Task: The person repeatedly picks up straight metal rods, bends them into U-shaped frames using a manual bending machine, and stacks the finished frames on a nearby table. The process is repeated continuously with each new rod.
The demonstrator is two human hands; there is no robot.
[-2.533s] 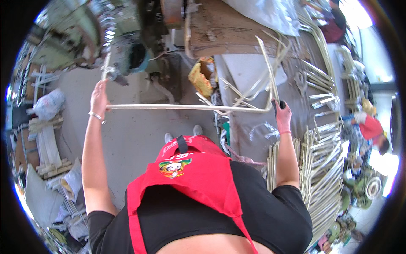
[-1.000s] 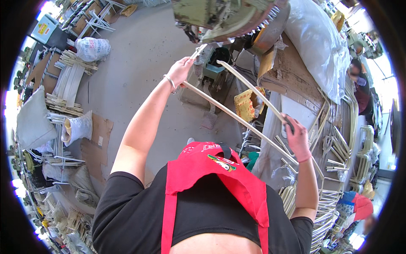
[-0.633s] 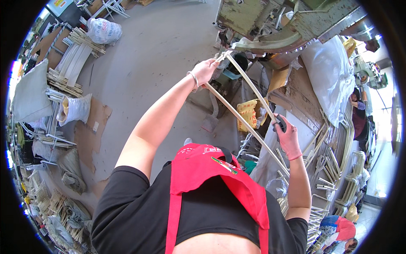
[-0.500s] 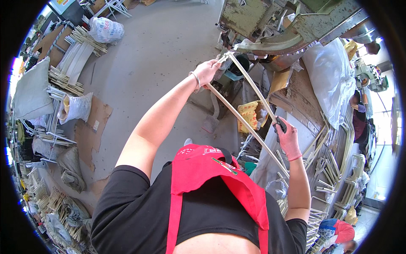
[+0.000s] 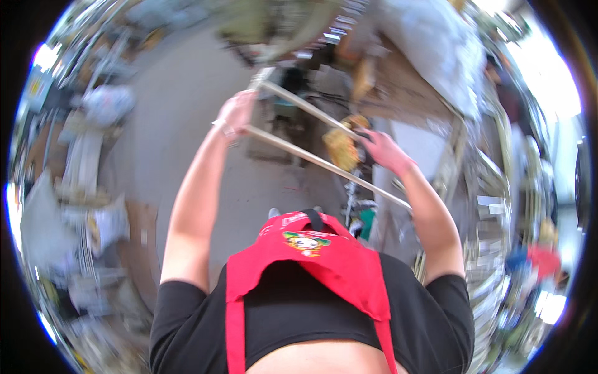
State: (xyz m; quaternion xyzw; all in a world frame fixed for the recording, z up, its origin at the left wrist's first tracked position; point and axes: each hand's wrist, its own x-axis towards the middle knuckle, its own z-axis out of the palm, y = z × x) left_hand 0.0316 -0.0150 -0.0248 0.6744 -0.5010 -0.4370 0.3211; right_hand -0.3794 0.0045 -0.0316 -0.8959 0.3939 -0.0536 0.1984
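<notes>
Both my hands hold a frame of long, pale tubes (image 5: 324, 164) in front of me. Its two long bars slant down to the right from the joined end by my left hand. My left hand (image 5: 237, 113), bare with a bracelet at the wrist, is closed around that end. Farther right, my right hand (image 5: 383, 149) grips the upper bar; its fingertips look dark, and it wears what seems to be a pinkish glove. The lower bar runs on to my right forearm. Motion blur hides the finer details of the joint.
A greenish machine (image 5: 268, 31) stands beyond the frame's joined end. Behind the bars lies a yellow bag (image 5: 338, 149). A large clear plastic bag (image 5: 430, 50) is at far right, and cardboard (image 5: 142, 234) lies on the left floor. A person in red (image 5: 543, 260) is at the right edge.
The view has turned, and the frame with both hands has swung left, away from the machine. The bars now lie flatter across the view. My right hand appears nearer the joined end.
</notes>
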